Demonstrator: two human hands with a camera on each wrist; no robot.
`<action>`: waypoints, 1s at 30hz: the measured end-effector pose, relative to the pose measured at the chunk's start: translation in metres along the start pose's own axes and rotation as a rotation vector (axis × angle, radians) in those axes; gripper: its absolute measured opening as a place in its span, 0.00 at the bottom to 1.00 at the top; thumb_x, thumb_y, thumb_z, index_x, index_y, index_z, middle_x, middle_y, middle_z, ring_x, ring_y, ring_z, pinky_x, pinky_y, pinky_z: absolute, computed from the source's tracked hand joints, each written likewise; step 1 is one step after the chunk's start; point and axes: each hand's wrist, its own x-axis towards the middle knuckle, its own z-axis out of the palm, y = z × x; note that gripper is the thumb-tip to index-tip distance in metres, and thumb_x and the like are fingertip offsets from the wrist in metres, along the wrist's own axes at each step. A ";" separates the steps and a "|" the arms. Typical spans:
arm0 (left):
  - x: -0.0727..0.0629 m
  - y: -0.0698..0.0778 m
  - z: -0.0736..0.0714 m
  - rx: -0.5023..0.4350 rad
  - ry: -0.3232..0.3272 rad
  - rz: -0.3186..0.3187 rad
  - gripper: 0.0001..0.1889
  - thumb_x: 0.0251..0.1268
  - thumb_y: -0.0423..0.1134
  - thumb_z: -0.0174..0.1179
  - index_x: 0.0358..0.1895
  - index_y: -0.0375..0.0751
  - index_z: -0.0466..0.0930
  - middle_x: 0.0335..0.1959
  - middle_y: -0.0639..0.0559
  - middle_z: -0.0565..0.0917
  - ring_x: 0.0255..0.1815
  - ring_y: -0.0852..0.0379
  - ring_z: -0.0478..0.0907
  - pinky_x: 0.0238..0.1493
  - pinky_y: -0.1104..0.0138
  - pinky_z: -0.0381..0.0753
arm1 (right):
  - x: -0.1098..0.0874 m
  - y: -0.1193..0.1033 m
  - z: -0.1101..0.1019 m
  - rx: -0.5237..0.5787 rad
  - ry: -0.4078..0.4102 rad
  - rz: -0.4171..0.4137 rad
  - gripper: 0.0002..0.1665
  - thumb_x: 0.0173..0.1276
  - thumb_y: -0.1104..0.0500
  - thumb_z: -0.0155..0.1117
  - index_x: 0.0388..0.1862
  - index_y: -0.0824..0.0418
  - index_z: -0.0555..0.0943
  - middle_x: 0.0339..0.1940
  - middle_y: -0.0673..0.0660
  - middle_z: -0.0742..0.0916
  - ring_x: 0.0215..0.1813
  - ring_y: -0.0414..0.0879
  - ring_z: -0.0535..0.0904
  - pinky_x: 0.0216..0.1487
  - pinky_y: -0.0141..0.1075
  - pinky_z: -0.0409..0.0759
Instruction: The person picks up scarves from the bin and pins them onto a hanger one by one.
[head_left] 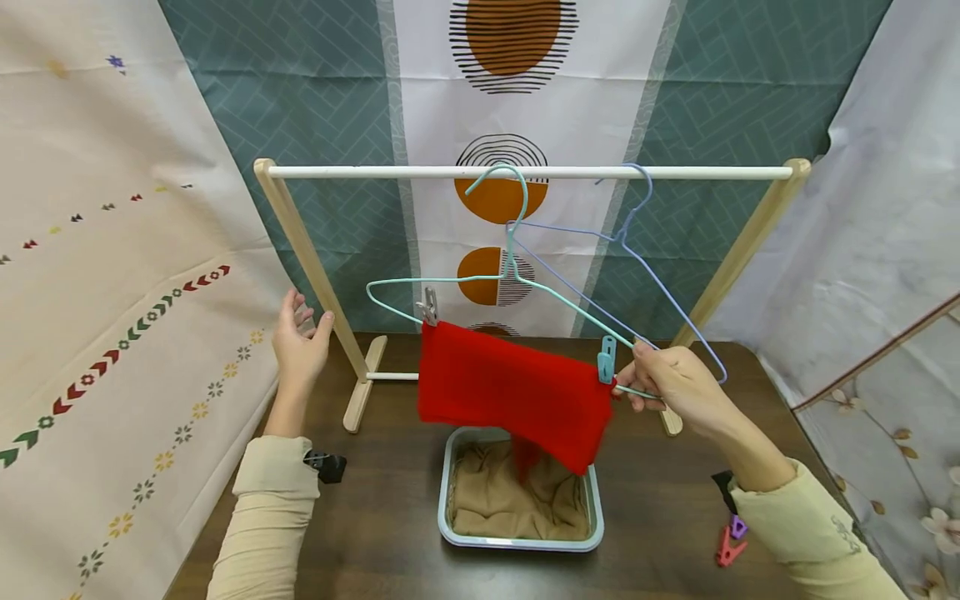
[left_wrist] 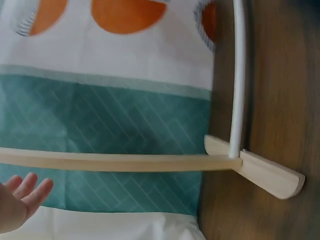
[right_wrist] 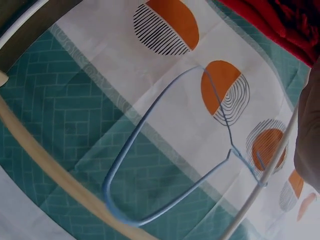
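At the center of the frame, the red cloth hangs from the mint hanger, fixed by a metal clip on its left and a blue clip on its right. The right grip pinches the hanger's right end; the left grip, near the left post, holds nothing, fingers relaxed. The step looks like hanging the cloth: the hook overlaps the white rod, though I cannot tell whether it bears there. Releasing calls for a seated hook first.
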 end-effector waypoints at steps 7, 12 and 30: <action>0.024 -0.011 0.002 0.009 -0.062 -0.102 0.34 0.67 0.41 0.48 0.72 0.42 0.41 0.70 0.41 0.52 0.67 0.43 0.55 0.63 0.51 0.58 | 0.009 -0.005 0.012 -0.022 0.030 0.024 0.35 0.74 0.51 0.39 0.09 0.70 0.60 0.25 0.66 0.82 0.20 0.47 0.76 0.19 0.31 0.71; 0.034 -0.009 0.005 0.008 -0.073 -0.120 0.30 0.69 0.40 0.45 0.71 0.41 0.47 0.67 0.39 0.58 0.64 0.42 0.58 0.63 0.51 0.58 | 0.017 -0.010 0.021 -0.066 0.072 0.034 0.36 0.74 0.49 0.41 0.08 0.71 0.60 0.23 0.65 0.82 0.21 0.50 0.77 0.19 0.32 0.71; 0.037 -0.012 0.021 0.079 0.032 -0.027 0.21 0.66 0.36 0.48 0.61 0.33 0.64 0.48 0.40 0.75 0.40 0.59 0.68 0.38 0.71 0.69 | 0.059 -0.035 0.048 -0.085 0.183 0.061 0.37 0.70 0.45 0.47 0.07 0.70 0.63 0.17 0.62 0.79 0.20 0.51 0.77 0.19 0.31 0.73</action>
